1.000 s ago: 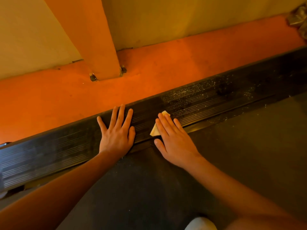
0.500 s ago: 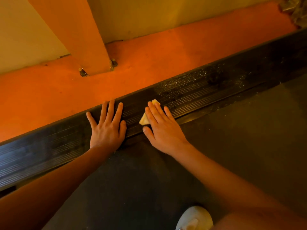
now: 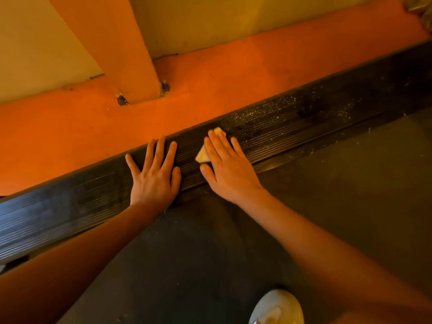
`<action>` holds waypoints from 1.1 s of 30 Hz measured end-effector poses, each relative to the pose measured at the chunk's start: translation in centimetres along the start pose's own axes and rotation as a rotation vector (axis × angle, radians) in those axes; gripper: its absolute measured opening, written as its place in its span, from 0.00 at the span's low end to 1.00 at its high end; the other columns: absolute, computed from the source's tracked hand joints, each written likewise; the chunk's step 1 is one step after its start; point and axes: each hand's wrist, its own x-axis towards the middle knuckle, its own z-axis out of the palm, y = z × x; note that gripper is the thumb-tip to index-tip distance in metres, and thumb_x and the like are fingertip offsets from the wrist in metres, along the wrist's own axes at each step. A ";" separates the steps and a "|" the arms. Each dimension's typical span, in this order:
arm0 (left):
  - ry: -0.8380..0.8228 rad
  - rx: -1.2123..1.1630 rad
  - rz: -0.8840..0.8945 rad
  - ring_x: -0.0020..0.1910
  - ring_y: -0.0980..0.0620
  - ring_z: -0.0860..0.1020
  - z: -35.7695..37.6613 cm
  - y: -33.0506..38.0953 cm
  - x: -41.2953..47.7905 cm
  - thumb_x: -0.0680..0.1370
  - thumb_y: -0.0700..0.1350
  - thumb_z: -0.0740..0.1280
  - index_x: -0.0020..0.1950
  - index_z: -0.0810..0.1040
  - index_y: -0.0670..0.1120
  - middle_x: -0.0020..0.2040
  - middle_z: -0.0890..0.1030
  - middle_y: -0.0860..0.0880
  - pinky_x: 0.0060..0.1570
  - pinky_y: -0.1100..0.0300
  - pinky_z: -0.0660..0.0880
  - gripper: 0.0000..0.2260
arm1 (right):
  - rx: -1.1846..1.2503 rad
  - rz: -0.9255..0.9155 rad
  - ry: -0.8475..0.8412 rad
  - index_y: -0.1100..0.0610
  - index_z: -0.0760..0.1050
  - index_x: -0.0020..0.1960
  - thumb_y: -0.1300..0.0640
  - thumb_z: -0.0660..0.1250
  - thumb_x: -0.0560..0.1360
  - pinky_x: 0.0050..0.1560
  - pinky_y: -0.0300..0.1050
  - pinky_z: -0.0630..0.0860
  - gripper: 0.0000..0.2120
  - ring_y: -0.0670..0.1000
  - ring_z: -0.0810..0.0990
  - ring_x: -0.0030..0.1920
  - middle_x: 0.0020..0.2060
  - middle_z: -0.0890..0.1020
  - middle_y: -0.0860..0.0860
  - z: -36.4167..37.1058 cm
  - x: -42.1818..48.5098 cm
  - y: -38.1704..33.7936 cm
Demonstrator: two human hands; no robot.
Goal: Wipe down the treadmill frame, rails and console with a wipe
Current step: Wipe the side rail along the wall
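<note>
A black ribbed side rail (image 3: pixel 70 206) of the treadmill runs diagonally from lower left to upper right. My right hand (image 3: pixel 228 169) lies flat on it with straight fingers, pressing a small pale folded wipe (image 3: pixel 203 155) against the ribs; most of the wipe is hidden under the fingers. My left hand (image 3: pixel 155 175) rests flat on the rail just to the left, fingers spread, holding nothing. Pale dust specks cover the rail (image 3: pixel 292 118) to the right of the wipe. The dark belt (image 3: pixel 339 195) lies below the rail.
Beyond the rail is the orange frame base (image 3: pixel 233 85), with an orange upright post (image 3: pixel 121 50) bolted to it. A pale wall (image 3: pixel 233 19) stands behind. My white shoe (image 3: pixel 277 307) is on the belt at the bottom edge.
Both hands stay flat on the rail in the same pose. The view has shifted a little, and my shoe has come further into view.
</note>
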 end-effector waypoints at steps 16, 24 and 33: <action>-0.002 0.000 -0.013 0.82 0.46 0.44 -0.1 0.2 -0.1 0.83 0.58 0.45 0.83 0.51 0.51 0.84 0.49 0.47 0.73 0.25 0.41 0.28 | 0.014 0.051 0.007 0.57 0.46 0.84 0.42 0.46 0.86 0.79 0.53 0.36 0.32 0.54 0.40 0.83 0.83 0.45 0.54 -0.5 1.8 -0.1; -0.048 0.007 -0.023 0.82 0.46 0.42 -0.3 0.1 0.2 0.83 0.59 0.43 0.83 0.49 0.52 0.84 0.47 0.47 0.72 0.25 0.41 0.29 | 0.081 0.081 -0.042 0.54 0.43 0.84 0.43 0.47 0.86 0.79 0.51 0.34 0.31 0.51 0.37 0.82 0.83 0.42 0.52 0.4 -4.7 0.0; -0.031 -0.035 -0.033 0.82 0.49 0.41 -0.4 1.6 1.4 0.83 0.63 0.43 0.83 0.48 0.58 0.83 0.47 0.55 0.69 0.22 0.38 0.28 | 0.015 0.045 0.001 0.57 0.45 0.84 0.44 0.45 0.86 0.80 0.54 0.37 0.31 0.53 0.40 0.83 0.84 0.45 0.54 -1.5 2.2 1.9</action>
